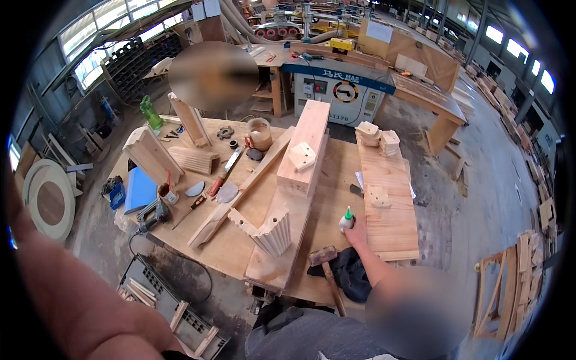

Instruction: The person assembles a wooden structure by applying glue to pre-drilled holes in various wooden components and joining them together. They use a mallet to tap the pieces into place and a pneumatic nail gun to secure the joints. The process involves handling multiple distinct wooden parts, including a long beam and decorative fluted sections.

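Observation:
My right hand [356, 233] is wrapped round a small white squeeze bottle [347, 222] with a green nozzle, upright at the left edge of a wide wooden board [390, 225]. On that board lies a small drilled wood block [378, 196]. Close to the camera at the lower left looms my left hand [90, 294]; its fingers run out of the picture, so their state is hidden. Below the right hand are a sledge hammer [324, 257] and a black cloth [351, 273]. A fluted corner piece [267, 233] with holes stands left of the bottle.
A thick beam [305, 144] bears another drilled block [302, 156]. Stacked blocks [378, 138] sit at the board's far end. Leftward lie a chisel [225, 174], a power drill [153, 216] with a trailing cord and a glue jar [259, 135]. A large machine [336, 96] stands behind.

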A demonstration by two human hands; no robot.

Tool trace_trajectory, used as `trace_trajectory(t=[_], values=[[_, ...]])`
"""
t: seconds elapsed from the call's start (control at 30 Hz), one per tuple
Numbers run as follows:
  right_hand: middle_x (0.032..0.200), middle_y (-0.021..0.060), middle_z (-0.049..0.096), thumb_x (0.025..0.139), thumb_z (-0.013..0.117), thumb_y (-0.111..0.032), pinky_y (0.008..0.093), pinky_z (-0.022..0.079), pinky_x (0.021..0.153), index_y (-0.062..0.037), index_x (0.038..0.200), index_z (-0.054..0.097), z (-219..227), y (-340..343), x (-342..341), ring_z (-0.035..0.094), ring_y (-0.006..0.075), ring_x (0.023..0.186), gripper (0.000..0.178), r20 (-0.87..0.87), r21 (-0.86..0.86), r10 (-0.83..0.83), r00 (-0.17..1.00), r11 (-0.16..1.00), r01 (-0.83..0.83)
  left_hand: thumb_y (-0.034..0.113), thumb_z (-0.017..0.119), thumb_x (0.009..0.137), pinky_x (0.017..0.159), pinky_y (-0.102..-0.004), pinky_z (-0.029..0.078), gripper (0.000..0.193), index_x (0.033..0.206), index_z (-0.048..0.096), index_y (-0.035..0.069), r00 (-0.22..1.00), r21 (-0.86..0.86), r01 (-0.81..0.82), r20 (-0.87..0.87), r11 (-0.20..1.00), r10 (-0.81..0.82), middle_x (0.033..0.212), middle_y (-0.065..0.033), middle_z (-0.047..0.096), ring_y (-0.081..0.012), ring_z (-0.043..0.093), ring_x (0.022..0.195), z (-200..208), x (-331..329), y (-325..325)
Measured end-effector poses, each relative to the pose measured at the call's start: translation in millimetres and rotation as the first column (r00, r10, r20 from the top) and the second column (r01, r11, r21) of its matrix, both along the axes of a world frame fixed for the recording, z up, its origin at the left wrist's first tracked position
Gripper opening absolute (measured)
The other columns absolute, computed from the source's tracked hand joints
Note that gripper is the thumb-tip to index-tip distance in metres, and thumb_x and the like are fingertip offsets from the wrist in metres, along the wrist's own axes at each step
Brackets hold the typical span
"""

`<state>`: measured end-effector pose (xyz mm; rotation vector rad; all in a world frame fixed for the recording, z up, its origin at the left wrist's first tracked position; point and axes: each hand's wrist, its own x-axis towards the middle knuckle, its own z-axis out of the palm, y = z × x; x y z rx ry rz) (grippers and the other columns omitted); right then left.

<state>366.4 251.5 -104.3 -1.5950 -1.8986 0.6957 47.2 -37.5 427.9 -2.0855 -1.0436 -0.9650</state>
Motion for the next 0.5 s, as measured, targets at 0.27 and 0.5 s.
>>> trace_trajectory(t=[0.27,0.5], values=[[0.136,0.0303,0.057,0.076,0.077,-0.019,0.0462,0.046,0.107,0.0009,0.147,0.041,-30,-6,49,0.056,0.0410,0.128,0.082,0.091,-0.225,-0.013,0.996,0.974,0.034,0.048,0.074,0.085,0.109,-0.0475,0.038,0.080,0.140,0.048,-0.005,0.993,-0.117,0.065,-0.088,0.991,-0.075,0.138,-0.0181,0.049,-0.0324,0.049,0.128,5,-6,16],[0.107,0.0112,0.066,0.092,0.069,-0.021,0.0386,0.052,0.091,0.0005,0.123,0.059,175,-3,44,0.064,0.0251,0.101,0.040,-0.253,0.218,-0.054,0.966,0.970,0.111,0.043,0.072,0.088,0.106,-0.0451,0.040,0.073,0.138,0.050,-0.005,0.986,-0.145,0.122,-0.093,0.982,-0.137,0.134,-0.0163,0.052,-0.0299,0.051,0.123,2,-41,-6]])
